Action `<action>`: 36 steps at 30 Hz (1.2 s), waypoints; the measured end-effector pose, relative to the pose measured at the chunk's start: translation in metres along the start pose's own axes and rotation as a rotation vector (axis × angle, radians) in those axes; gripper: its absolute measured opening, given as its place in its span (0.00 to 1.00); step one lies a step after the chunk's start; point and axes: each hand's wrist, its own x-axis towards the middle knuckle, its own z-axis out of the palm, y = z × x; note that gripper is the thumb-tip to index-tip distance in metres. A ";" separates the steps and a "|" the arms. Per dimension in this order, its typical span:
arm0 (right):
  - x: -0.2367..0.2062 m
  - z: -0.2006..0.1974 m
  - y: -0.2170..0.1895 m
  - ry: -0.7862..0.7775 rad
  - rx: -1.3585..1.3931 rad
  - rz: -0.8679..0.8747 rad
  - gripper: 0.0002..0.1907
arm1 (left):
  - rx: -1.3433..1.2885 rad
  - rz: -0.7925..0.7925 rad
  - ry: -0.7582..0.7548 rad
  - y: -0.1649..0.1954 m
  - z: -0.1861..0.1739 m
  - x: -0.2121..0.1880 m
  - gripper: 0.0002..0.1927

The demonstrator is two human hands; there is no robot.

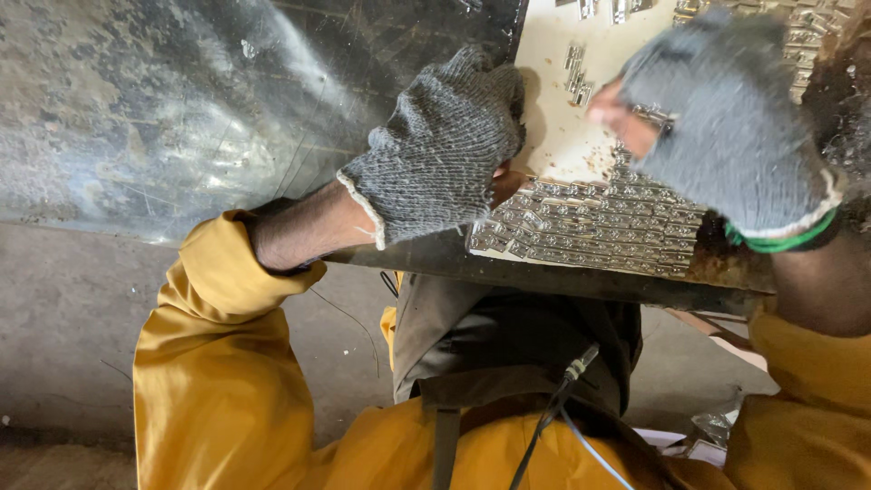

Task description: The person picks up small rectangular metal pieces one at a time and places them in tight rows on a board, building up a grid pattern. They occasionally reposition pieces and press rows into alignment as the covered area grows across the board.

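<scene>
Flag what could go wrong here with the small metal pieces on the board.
1. The packed rows of small metal pieces run to the board's near edge; a nudge from the left hand resting beside them could likely push some off.
2. The right hand is blurred in motion above the rows, so it may scatter pieces.
3. Its exposed fingertips may get nicked on metal.

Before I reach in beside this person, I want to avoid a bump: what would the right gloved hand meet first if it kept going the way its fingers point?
Probably the small silvery metal pieces lying loose on the pale board; the right hand points left toward them, though depth is unclear.
</scene>
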 end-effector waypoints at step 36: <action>0.030 0.024 -0.052 -0.004 -0.027 -0.150 0.06 | 0.257 -0.150 0.138 -0.058 0.067 -0.004 0.18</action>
